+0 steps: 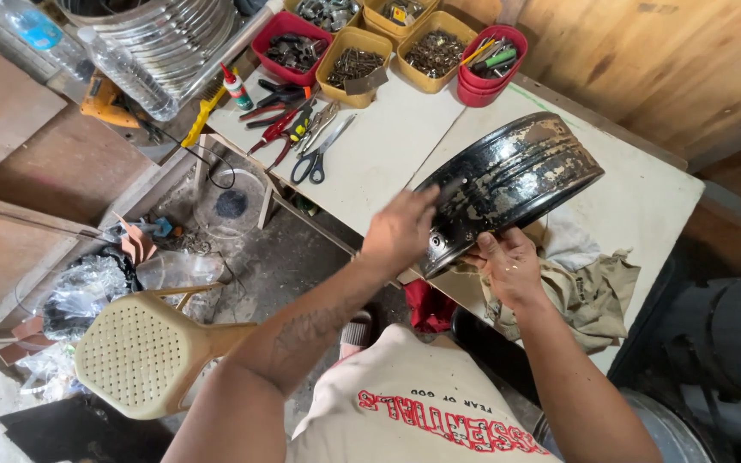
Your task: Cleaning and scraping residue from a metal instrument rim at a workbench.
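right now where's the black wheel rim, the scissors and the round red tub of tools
black wheel rim (512, 184): head view, on its worn outer band
scissors (323, 153): head view, near the pivot, above the black handles
round red tub (473, 90): head view, on its front wall

Left hand (400, 230) is motion-blurred at the fingertips and covers part of the black wheel rim (508, 184) – can't tell what, if anything, it's holding against the rim. Right hand (508, 267) fingers go under the rim's near edge, so grip there is hidden, and the beige rag (589, 291) is partly hidden behind hand + rim. Contents of the yellow bins (353, 64) and red bins (289, 47) too small to ID – top row cut off by the frame edge, same for the black tire (713, 360) at right.
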